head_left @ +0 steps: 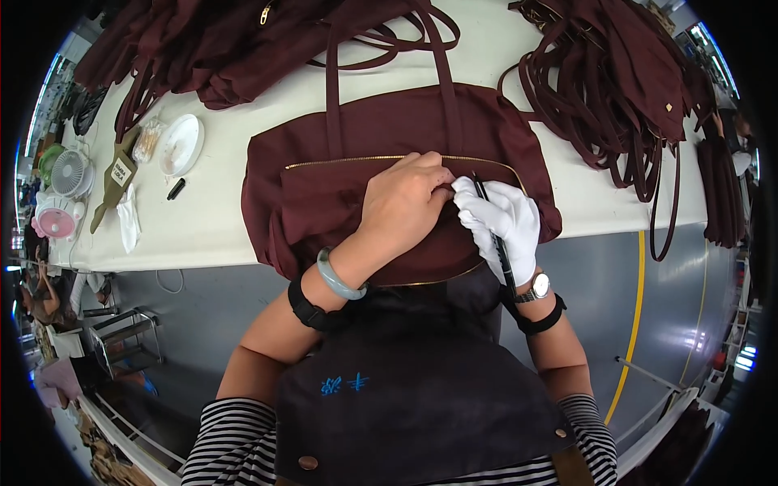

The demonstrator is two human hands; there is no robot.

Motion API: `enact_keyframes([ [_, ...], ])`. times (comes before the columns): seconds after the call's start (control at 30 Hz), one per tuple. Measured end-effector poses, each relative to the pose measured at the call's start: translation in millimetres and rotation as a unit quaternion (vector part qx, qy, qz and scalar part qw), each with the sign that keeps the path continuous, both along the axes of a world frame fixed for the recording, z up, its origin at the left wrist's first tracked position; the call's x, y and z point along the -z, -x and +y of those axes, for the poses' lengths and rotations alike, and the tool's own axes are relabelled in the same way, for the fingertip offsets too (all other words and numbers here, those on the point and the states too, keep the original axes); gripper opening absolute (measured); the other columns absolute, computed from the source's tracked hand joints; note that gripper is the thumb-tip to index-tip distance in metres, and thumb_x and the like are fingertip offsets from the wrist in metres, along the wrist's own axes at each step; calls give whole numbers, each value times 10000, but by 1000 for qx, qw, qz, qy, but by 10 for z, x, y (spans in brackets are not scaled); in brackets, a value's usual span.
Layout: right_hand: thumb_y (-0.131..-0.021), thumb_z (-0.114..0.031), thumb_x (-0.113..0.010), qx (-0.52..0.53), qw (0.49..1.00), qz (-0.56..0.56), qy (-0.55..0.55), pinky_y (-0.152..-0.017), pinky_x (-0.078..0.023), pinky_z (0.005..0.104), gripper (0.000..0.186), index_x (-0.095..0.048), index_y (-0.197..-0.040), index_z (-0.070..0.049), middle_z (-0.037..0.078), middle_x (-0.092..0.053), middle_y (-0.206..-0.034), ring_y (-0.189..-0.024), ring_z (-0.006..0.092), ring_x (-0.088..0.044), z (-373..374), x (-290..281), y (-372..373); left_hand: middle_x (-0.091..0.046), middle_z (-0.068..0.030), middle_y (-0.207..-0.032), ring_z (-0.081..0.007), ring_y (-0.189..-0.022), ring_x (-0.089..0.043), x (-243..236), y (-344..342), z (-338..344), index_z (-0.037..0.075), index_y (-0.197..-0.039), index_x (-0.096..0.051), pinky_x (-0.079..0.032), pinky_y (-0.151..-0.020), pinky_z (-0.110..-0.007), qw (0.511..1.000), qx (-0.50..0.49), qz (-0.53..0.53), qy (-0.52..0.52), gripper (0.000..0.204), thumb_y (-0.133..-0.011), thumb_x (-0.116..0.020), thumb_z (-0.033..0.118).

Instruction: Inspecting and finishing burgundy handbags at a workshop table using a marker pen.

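1. Left hand (403, 204) curled, fingers pressing the maroon tote bag (340, 174) near its gold zipper (348, 161).
2. Right hand (502, 223) — white-gloved — closed around a thin black pen (494, 235), tip at the fabric.
3. Bag flat on the white table (203, 219), handles away.

Maroon bag (389, 162), gold zipper (340, 161), white glove (502, 223), striped sleeves (231, 441), black pen (494, 235)

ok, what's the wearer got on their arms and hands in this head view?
Left hand is bare; its wrist carries a pale grey-green bangle and a black strap above it. Right hand wears a white glove, with a silver wristwatch and a black band behind it. Black-and-white striped sleeves cover the upper arms.
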State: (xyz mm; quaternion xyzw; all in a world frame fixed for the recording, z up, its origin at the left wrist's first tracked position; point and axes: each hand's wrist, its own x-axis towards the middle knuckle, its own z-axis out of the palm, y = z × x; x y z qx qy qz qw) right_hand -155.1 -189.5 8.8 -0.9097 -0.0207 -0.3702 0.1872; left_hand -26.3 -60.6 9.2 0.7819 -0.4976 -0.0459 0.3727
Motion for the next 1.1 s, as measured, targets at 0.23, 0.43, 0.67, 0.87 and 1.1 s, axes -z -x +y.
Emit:
enact_keyframes([
  [0.23,-679,-85,-797,-10,999,-32,-22,-555,-511,343,346,-680,-997,-155,11,-710,-917,-765,229,-655,-38,119,54,-607,-42,-871,-252,-868,-617,10,-7,2,46,-926,-706,-516,-738,-380,1000,14,2,8,133,-798,-671,38],
  [0.43,-763,-49,-741,-24,996,-32,-81,-658,-546,317,281,-654,-1018,-130,29,-728,-987,-807,219,-664,-68,150,26,-595,-46,-865,-253,-864,-610,-24,-5,4,50,-929,-703,-510,-752,-378,1000,-3,2,-1,129,-803,-696,76],
  [0.67,-898,-30,-645,-32,967,-80,-239,-655,-546,305,135,-630,-1022,-81,108,-737,-1039,-806,219,-687,-73,264,131,-587,-44,-848,-251,-851,-604,-23,5,-2,59,-919,-704,-503,-735,-376,1000,1,24,1,122,-803,-721,91],
  [0.87,-751,-51,-742,-44,995,-58,-68,-606,-529,305,302,-642,-1022,-138,28,-731,-1012,-802,194,-649,-86,202,20,-595,-45,-857,-248,-855,-609,7,15,-16,48,-917,-701,-508,-722,-377,1000,4,-3,16,126,-798,-720,85],
  [1.1,-874,-27,-671,8,979,-74,-190,-703,-564,318,191,-631,-1054,-78,77,-737,-1061,-850,200,-691,-57,240,45,-590,-47,-850,-247,-849,-608,13,10,11,46,-904,-697,-507,-725,-380,1000,-6,-4,11,111,-801,-712,83],
])
